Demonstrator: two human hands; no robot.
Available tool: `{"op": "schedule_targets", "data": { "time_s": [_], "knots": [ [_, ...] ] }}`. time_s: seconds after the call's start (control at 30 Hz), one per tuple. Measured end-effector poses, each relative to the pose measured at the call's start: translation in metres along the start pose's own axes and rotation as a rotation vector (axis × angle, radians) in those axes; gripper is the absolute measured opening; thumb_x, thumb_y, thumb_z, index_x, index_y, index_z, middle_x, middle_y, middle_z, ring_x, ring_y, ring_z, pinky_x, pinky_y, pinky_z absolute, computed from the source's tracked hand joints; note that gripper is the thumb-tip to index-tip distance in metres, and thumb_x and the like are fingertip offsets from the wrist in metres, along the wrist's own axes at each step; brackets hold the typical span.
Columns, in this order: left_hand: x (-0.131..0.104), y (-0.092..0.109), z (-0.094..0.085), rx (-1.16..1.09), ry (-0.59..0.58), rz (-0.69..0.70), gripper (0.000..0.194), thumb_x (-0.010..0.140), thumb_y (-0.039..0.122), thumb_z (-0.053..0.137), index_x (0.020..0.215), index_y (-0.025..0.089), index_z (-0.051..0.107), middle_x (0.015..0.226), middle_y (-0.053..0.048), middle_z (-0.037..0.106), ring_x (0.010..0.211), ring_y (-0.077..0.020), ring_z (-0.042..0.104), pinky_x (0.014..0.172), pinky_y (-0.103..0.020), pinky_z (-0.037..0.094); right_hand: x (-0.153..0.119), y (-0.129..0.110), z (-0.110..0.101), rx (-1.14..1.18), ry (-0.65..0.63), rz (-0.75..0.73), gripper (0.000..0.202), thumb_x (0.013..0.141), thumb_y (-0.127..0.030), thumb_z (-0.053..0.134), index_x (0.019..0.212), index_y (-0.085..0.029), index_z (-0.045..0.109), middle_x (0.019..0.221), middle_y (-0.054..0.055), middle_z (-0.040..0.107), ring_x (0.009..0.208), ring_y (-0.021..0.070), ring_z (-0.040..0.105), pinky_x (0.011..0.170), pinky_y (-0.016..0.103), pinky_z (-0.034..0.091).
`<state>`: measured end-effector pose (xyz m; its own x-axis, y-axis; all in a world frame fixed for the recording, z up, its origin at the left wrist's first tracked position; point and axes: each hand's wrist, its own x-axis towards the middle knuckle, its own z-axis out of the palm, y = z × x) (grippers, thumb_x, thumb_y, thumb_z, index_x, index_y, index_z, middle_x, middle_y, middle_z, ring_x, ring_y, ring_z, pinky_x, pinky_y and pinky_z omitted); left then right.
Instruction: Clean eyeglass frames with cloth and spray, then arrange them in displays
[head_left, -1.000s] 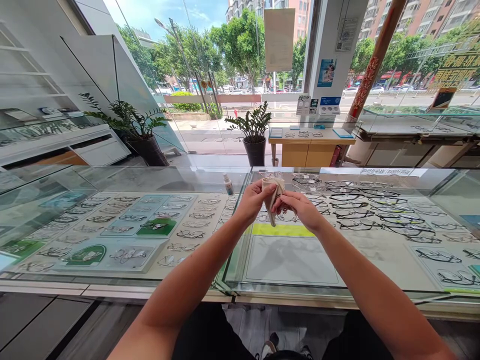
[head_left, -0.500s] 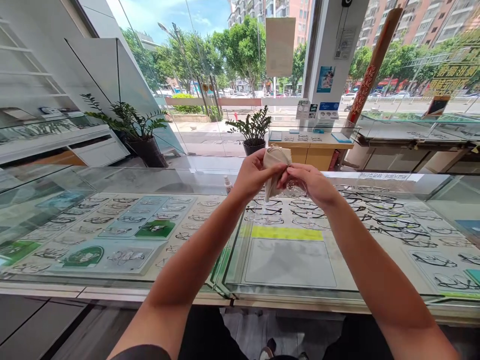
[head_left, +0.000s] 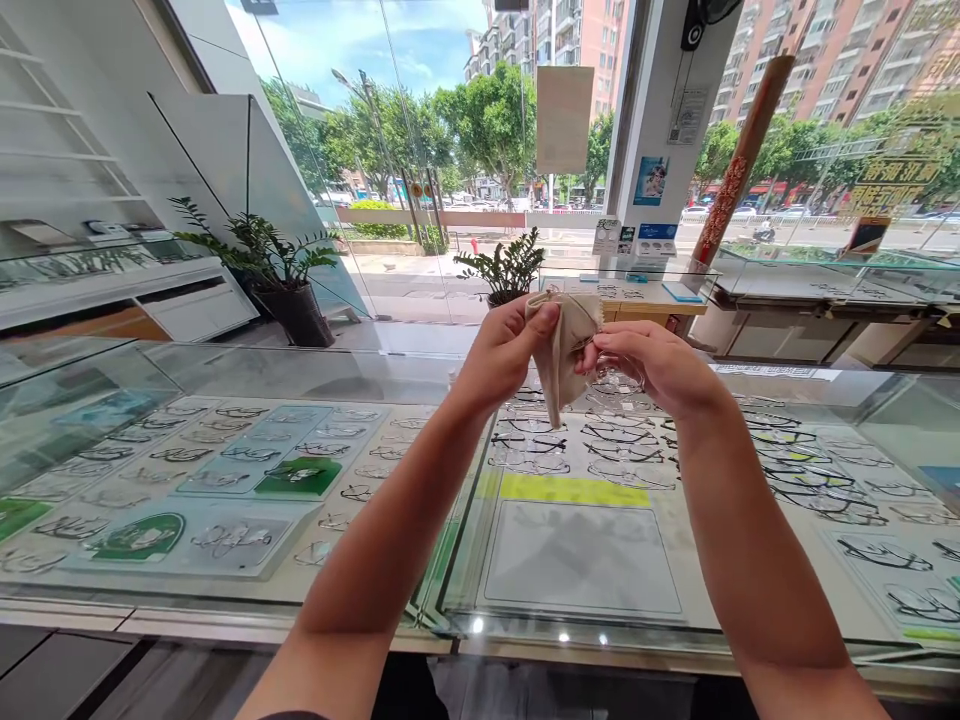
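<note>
Above the glass counter, my left hand (head_left: 499,355) pinches a beige cleaning cloth (head_left: 566,345), its thumb pressed on the front. The cloth is folded, and one corner hangs down. My right hand (head_left: 664,365) is closed at the cloth's right edge, its fingertips gripping thin-rimmed glasses (head_left: 621,374). Part of the glasses is hidden behind the cloth and fingers, and their rims are hard to separate from the frames displayed below.
Beneath my arms is a glass display counter (head_left: 450,625) with rows of eyeglasses (head_left: 529,445) inside. A grey mat (head_left: 581,560) lies under the glass. Potted plants (head_left: 289,285) stand beyond, before a large window. Another display case (head_left: 810,290) is at the right.
The cloth has been spread wider and turned between my hands, and its corner hangs lower. My right hand has shifted slightly right. The view has tilted up a little.
</note>
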<state>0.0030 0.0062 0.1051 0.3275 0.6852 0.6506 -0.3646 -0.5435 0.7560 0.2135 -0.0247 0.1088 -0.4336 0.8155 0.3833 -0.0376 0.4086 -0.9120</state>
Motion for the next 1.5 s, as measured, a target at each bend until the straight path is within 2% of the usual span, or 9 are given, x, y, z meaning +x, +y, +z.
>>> {"op": "schedule_targets", "data": {
  "time_s": [0.23,0.5,0.67,0.83,0.93,1.03,1.2,1.37,1.5],
  "knots": [
    [-0.002,0.006,-0.006,-0.003,-0.149,-0.072,0.038,0.080,0.043,0.098,0.102,0.018,0.079,0.092,-0.006,0.076,0.081,-0.0175,0.070,0.074,-0.030,0.058,-0.005,-0.004,-0.001,0.013,0.027,0.022,0.028,0.098,-0.039,0.069,0.079,-0.024,0.083,0.088,0.005,0.078,0.091,0.0218,0.069,0.088,0.037,0.053],
    [-0.004,-0.004,0.012,0.075,0.077,0.084,0.039,0.083,0.051,0.094,0.085,0.020,0.069,0.070,0.001,0.069,0.058,-0.0118,0.061,0.056,-0.026,0.051,-0.001,-0.006,0.016,0.000,-0.018,0.007,0.026,0.095,-0.039,0.069,0.079,-0.023,0.080,0.087,0.004,0.077,0.088,0.0199,0.068,0.088,0.036,0.050],
    [-0.002,-0.015,0.007,0.144,0.240,0.161,0.048,0.095,0.061,0.080,0.077,0.019,0.067,0.066,0.001,0.062,0.056,-0.0101,0.055,0.051,-0.024,0.042,0.001,-0.005,0.021,-0.037,-0.012,-0.006,0.027,0.095,-0.040,0.068,0.077,-0.023,0.079,0.084,0.003,0.076,0.086,0.0193,0.066,0.088,0.036,0.048],
    [0.002,-0.007,-0.010,0.112,-0.014,0.046,0.050,0.095,0.066,0.078,0.081,0.018,0.072,0.076,-0.004,0.070,0.070,-0.0166,0.065,0.064,-0.029,0.052,0.000,-0.007,0.012,-0.063,0.036,-0.006,0.029,0.095,-0.039,0.068,0.074,-0.024,0.080,0.084,0.004,0.077,0.084,0.0190,0.066,0.085,0.036,0.049],
    [0.002,0.001,-0.018,0.065,-0.191,-0.002,0.041,0.096,0.058,0.080,0.092,0.018,0.077,0.087,-0.007,0.074,0.080,-0.0188,0.069,0.074,-0.032,0.056,-0.002,-0.008,0.007,-0.072,0.047,0.000,0.029,0.094,-0.039,0.068,0.073,-0.024,0.081,0.083,0.005,0.077,0.085,0.0202,0.068,0.085,0.036,0.050],
    [0.001,0.003,-0.021,0.043,-0.252,-0.033,0.033,0.092,0.047,0.088,0.105,0.018,0.078,0.095,-0.008,0.077,0.083,-0.0178,0.070,0.076,-0.030,0.056,-0.003,-0.008,0.005,-0.068,0.049,0.005,0.028,0.095,-0.039,0.069,0.074,-0.025,0.082,0.084,0.005,0.077,0.086,0.0208,0.068,0.085,0.037,0.050],
    [-0.001,0.002,-0.007,0.027,-0.146,0.011,0.034,0.082,0.038,0.097,0.100,0.019,0.074,0.086,-0.003,0.076,0.074,-0.0149,0.069,0.069,-0.028,0.057,-0.002,-0.004,0.011,-0.017,0.026,0.010,0.027,0.096,-0.040,0.070,0.078,-0.023,0.082,0.086,0.005,0.077,0.087,0.0201,0.067,0.087,0.036,0.050],
    [-0.002,-0.002,0.008,0.022,0.020,0.072,0.036,0.090,0.048,0.090,0.086,0.020,0.067,0.069,0.001,0.068,0.058,-0.0115,0.062,0.057,-0.026,0.053,0.001,0.000,0.022,0.046,-0.002,0.005,0.028,0.098,-0.042,0.069,0.080,-0.023,0.080,0.087,0.005,0.076,0.087,0.0205,0.066,0.089,0.037,0.051],
    [-0.001,-0.011,0.002,0.062,0.110,0.072,0.042,0.095,0.058,0.082,0.084,0.020,0.068,0.067,0.002,0.065,0.056,-0.0110,0.059,0.054,-0.025,0.048,0.002,0.000,0.025,0.032,0.009,0.018,0.029,0.097,-0.042,0.068,0.078,-0.024,0.079,0.088,0.005,0.076,0.088,0.0209,0.065,0.089,0.038,0.050]
  ]
}}
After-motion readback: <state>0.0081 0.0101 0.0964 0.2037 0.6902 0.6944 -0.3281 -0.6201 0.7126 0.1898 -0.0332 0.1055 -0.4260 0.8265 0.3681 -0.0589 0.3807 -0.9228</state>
